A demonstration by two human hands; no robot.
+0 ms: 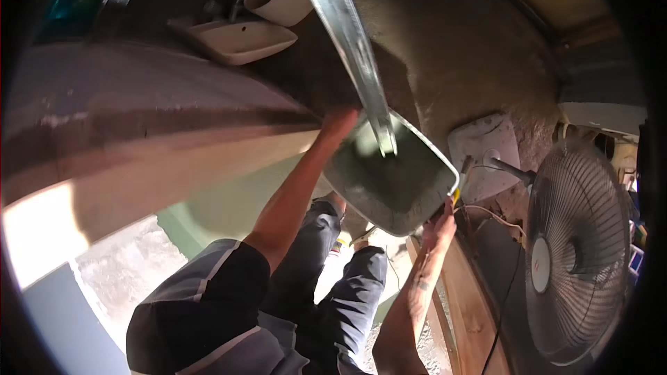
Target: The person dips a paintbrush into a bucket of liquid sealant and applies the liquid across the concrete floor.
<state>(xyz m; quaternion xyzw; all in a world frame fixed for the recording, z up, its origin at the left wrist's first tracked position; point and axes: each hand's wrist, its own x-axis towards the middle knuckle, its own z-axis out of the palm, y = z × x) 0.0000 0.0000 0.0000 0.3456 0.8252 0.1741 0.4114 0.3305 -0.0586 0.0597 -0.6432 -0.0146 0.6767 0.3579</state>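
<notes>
A rounded rectangular basin (396,194) with a pale rim and a dark interior is held tilted in front of me. My left hand (340,123) grips its upper left edge, fingers partly hidden. My right hand (439,222) is closed on its lower right edge, beside something small and yellow (456,195). A long shiny metal channel (347,42) slants down from the top, its lower end over the inside of the basin; whether they touch, I cannot tell.
Pale ceramic basins (257,45) lie at upper left by a ledge (139,104). At right stands a fan (577,250) on a square pale base (479,146), with loose cables and a wooden board (472,312) nearby.
</notes>
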